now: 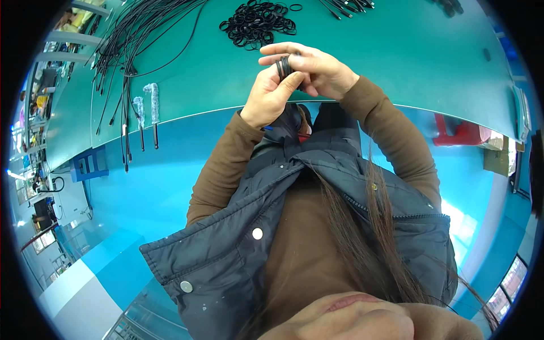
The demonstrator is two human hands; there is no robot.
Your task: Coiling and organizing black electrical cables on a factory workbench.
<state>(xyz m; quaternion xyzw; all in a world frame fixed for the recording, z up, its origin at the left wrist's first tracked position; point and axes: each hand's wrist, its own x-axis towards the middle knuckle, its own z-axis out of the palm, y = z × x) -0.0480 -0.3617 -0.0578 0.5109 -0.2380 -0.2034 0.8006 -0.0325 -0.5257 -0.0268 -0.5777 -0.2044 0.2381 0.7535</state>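
Observation:
Several black rubber rings (pixel 284 68) sit close together in a short stack at my hands, over the near edge of the green table. My left hand (pixel 267 97) is closed about this stack, its thumb lying along the near side. From the right, my right hand (pixel 326 69) meets it, thumb and fingers at the rings, with two fingers stretched out leftward above them. Whether the rings go round a finger is hidden by the overlapping hands. A loose pile of similar black rings (pixel 258 24) lies on the table just beyond my hands.
Long black cables (pixel 148 28) are heaped at the far left, some ends hanging over the edge. Beside them lie two pieces wrapped in clear plastic (pixel 152 102). More cable ends (pixel 347 7) lie at the back of the green table (pixel 408 62). A red stool (pixel 453 133) stands at right.

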